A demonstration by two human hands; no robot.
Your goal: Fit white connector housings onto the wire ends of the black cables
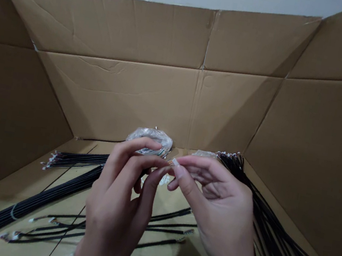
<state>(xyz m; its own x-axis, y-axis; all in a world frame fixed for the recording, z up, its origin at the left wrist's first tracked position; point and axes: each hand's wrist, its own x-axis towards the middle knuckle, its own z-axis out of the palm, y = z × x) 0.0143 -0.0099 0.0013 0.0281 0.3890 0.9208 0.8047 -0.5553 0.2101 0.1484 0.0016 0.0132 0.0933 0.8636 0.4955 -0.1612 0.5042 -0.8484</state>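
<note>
My left hand and my right hand meet in the middle of the head view, raised above the cardboard surface. Between the right thumb and forefinger sits a small white connector. The left thumb and forefinger pinch thin orange-brown wires right beside it. How far the wires reach into the connector is too small to tell. Below and behind my hands lie several loose black cables with white connectors at their left ends and bare wire ends on the right.
A tied bundle of black cables runs along the left, with another bundle behind it. More black cables fan out at right. A clear plastic bag lies at the back. Tall cardboard walls enclose three sides.
</note>
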